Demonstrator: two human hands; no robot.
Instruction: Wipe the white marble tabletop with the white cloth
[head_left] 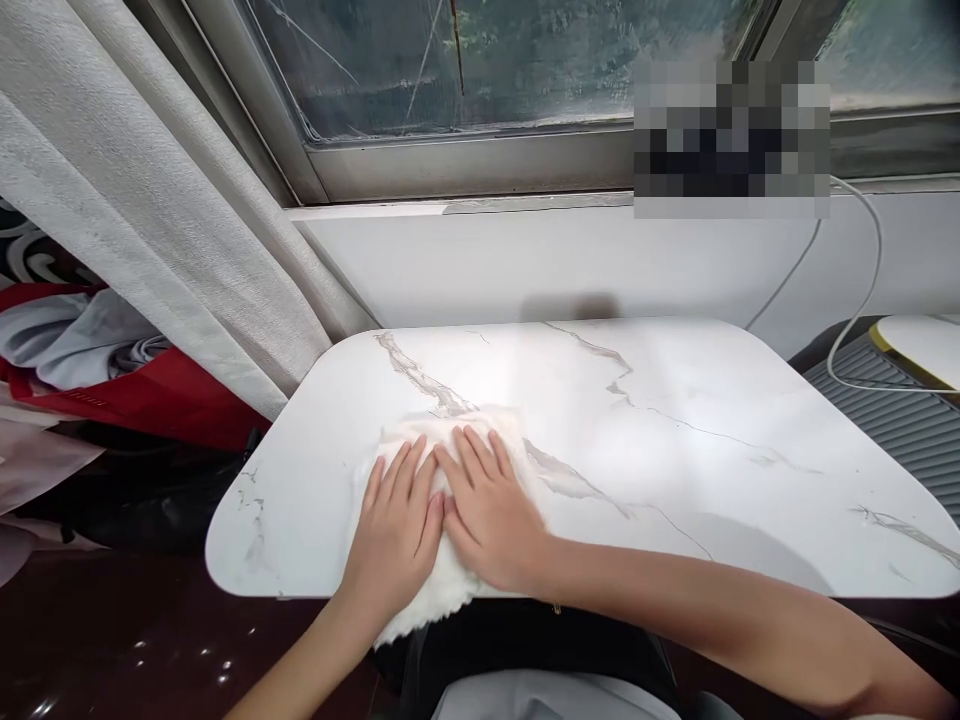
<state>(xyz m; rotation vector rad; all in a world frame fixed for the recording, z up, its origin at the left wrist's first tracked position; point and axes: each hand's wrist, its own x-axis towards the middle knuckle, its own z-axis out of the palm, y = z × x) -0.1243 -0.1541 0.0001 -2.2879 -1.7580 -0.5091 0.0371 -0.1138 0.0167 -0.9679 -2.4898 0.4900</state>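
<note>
A white cloth (450, 600) with a scalloped edge lies spread on the white marble-patterned table (675, 400). Its near end hangs over the table's front edge. My left hand (397, 530) presses flat on the cloth, fingers stretched forward and slightly apart. Beside it, my right hand (491, 510) also lies flat on the cloth, its fingers extended. The two thumbs meet or nearly touch in the middle. Neither hand grips the cloth; both rest on top of it.
A pale curtain (172, 170) hangs at the left, next to a red bag (202, 395) with folded grey clothing (82, 335). Behind the table are a white wall and a window (480, 70). A white cable (870, 290) loops down at the right, near a grey ribbed surface (877, 400).
</note>
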